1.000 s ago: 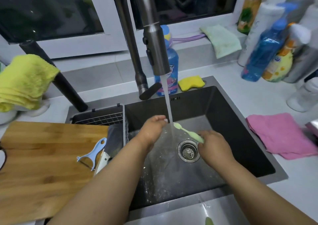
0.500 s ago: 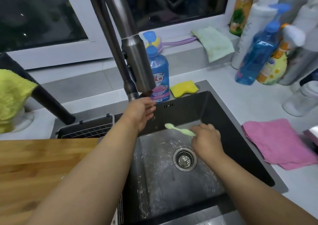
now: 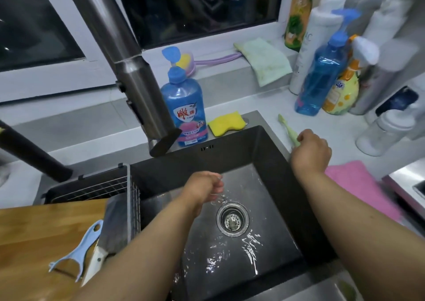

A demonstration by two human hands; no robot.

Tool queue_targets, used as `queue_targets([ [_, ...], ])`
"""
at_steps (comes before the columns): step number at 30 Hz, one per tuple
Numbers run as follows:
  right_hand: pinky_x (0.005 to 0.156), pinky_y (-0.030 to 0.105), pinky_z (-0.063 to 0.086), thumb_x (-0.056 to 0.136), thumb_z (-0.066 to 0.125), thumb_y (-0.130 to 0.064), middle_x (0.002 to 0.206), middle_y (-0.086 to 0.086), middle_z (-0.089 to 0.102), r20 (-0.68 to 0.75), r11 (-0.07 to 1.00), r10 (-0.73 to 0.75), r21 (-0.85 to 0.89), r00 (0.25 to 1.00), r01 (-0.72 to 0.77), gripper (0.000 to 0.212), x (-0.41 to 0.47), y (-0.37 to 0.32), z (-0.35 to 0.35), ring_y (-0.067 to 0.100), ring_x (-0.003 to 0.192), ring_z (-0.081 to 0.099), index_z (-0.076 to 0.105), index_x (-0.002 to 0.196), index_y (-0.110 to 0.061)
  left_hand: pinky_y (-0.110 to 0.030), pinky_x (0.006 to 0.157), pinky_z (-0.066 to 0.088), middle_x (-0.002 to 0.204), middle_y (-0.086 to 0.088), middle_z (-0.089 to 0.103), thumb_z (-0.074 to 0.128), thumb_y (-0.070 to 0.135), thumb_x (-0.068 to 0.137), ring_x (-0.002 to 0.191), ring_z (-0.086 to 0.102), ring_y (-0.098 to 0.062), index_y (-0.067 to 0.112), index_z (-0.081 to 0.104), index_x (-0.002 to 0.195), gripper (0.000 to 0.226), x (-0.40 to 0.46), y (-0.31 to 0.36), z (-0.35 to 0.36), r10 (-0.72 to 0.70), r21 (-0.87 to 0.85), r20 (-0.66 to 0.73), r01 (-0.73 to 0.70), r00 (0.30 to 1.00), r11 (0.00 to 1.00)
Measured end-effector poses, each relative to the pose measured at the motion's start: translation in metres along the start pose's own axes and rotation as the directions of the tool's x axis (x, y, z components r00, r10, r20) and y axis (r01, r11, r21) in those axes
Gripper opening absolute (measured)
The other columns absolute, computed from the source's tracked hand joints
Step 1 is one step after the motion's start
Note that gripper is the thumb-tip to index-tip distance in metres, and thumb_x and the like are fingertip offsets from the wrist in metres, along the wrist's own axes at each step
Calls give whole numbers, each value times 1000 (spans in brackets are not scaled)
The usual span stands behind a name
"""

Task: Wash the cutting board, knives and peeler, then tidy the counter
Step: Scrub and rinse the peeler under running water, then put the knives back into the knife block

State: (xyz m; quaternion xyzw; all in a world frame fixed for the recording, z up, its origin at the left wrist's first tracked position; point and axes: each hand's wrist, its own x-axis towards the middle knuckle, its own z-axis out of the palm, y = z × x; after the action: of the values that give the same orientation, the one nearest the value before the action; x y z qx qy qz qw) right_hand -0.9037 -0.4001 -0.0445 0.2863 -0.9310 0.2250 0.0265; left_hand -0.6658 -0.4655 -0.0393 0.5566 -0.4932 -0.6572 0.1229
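I see a white counter (image 3: 264, 104) under a dark window, with a black sink (image 3: 276, 162) set into it and a steel faucet (image 3: 128, 70) leaning over the basin. At far left the wooden cutting board (image 3: 34, 231) lies on the counter. On it rests the blue peeler (image 3: 79, 250), its long axis running from the blade end near me up and right to the handle. Just beside it lies a knife (image 3: 110, 229), blade pointing away toward the wire rack (image 3: 103, 185). My left hand (image 3: 202, 190) hangs over the basin above the drain (image 3: 232, 219), fingers loosely curled, grasping nothing. My right hand (image 3: 310, 150) is at the sink's right rim, fingers pinching a pale green toothbrush (image 3: 287, 129) whose head points away, along the counter.
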Motion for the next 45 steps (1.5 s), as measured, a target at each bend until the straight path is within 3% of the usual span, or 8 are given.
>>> queue_targets([
  [11,82,42,39,83,68,-19,102,12,62,-105,981,-196,-14,975,195,22,-17,-12,5,33,98,52,63,103,-12,-24,62,44,79,-3,62,53,0,91,69,57,-13,13,60,92,15,-3,-7,2,36,-17,-57,-37,998,999],
  [15,71,36,47,77,69,-16,84,6,63,171,861,-417,389,893,328,12,-78,-53,11,27,81,57,60,85,-15,-24,61,44,74,-5,58,56,4,92,65,54,-13,12,56,87,10,-13,-8,-7,86,-54,-127,-94,988,994],
  [21,55,28,36,70,56,-2,65,1,53,501,880,-431,418,750,226,25,-135,-86,27,25,70,56,43,61,-21,-29,62,46,63,-10,55,65,-2,80,57,51,-19,9,55,72,17,-31,-28,-37,134,47,-296,-126,946,991],
  [25,101,24,40,74,70,-20,138,9,42,765,919,-395,319,509,233,71,-154,-97,33,23,125,48,42,140,-22,-35,89,48,117,-11,62,81,28,64,107,60,-26,10,51,125,70,-49,-39,-58,20,-70,-141,-30,990,997],
  [31,97,28,42,83,64,-28,134,8,50,676,900,-435,326,595,288,58,-184,-130,16,23,119,53,46,138,-20,-48,100,47,128,-17,57,79,50,60,114,58,-35,12,38,140,97,-87,-36,-122,55,-347,-486,-250,872,904],
  [36,90,26,44,87,60,-28,125,7,59,626,858,-514,358,587,369,43,-217,-165,-1,21,111,58,56,128,-15,-40,83,51,128,-22,55,78,30,77,88,59,-23,12,24,145,89,-127,1,-208,-24,-462,-812,-618,583,636],
  [40,88,28,48,87,62,-27,113,3,62,576,826,-560,444,596,347,39,-245,-186,-14,17,102,60,57,125,-17,-27,65,46,128,-1,53,71,44,82,91,52,-15,18,41,139,69,-155,27,-253,-28,-559,-769,-651,638,514],
  [45,80,26,48,89,59,-25,101,-3,60,525,790,-594,524,610,318,29,-268,-202,-31,13,92,58,59,118,-19,-34,90,47,130,-1,53,70,42,84,105,53,-18,17,47,133,60,-166,41,-261,-79,-595,-744,-604,664,531],
])
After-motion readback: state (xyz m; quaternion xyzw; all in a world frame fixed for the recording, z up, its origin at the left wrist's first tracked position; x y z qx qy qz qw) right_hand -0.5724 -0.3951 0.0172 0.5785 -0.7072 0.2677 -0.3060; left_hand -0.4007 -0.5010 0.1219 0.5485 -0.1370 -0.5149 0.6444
